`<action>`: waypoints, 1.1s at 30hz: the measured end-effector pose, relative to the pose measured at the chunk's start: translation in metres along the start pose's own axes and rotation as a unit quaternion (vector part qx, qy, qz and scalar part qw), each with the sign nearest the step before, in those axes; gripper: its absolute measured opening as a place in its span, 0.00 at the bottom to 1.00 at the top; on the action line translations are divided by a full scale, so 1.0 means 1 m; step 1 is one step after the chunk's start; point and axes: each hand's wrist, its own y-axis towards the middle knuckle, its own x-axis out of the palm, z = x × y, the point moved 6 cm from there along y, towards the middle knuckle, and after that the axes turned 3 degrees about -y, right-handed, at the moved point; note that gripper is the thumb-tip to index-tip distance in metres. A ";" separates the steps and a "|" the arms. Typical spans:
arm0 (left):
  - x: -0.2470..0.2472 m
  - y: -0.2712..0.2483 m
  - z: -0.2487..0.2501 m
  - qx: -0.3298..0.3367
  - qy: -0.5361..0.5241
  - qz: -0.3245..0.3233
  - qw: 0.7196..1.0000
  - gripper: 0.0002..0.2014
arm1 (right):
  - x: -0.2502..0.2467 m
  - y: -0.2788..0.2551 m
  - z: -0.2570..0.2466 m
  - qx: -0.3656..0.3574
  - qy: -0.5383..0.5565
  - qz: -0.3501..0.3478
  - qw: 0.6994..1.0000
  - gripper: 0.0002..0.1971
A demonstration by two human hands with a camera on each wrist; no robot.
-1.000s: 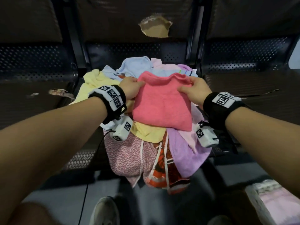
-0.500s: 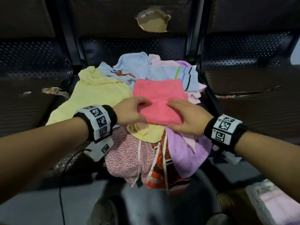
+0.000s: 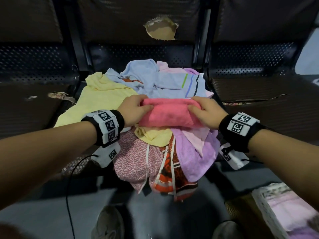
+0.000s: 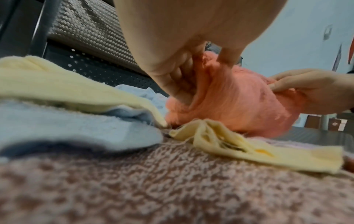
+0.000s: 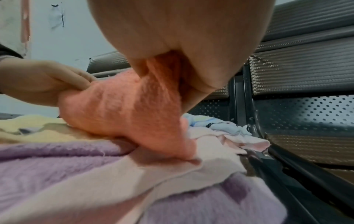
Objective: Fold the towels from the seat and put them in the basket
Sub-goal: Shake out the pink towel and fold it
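We see both hands clenched on the folded coral-pink towel (image 3: 168,114): left hand (image 3: 133,109) at its 9 o'clock end, right hand (image 3: 206,112) at its 3 o'clock end, atop the towel pile (image 3: 155,149). The pile covers the middle seat (image 3: 138,54) of a dark perforated metal bench, its backrest padding torn (image 3: 161,31) at 12 o'clock. A basket (image 3: 269,216) stands on the grey floor (image 3: 43,209) at 5 o'clock.

My right hand (image 5: 191,45) pinches one end of the folded coral towel (image 5: 124,109); my left hand (image 5: 42,78) grips the other, over lilac (image 5: 47,166) and pale pink (image 5: 172,171) towels.
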 end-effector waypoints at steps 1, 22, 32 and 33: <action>0.000 0.001 -0.001 -0.009 -0.015 0.007 1.000 0.11 | -0.002 -0.002 0.002 0.009 0.017 0.005 1.000 0.14; 0.033 -0.010 0.004 -0.011 0.096 -0.154 0.983 0.38 | 0.051 0.002 -0.009 -0.044 -0.131 -0.102 0.985 0.46; -0.002 0.009 0.066 0.046 -0.027 0.018 0.998 0.18 | 0.025 0.014 -0.033 0.019 -0.056 -0.058 0.997 0.20; -0.004 0.012 0.080 0.058 -0.049 0.036 0.996 0.18 | 0.015 0.015 -0.033 0.024 -0.023 -0.050 0.998 0.15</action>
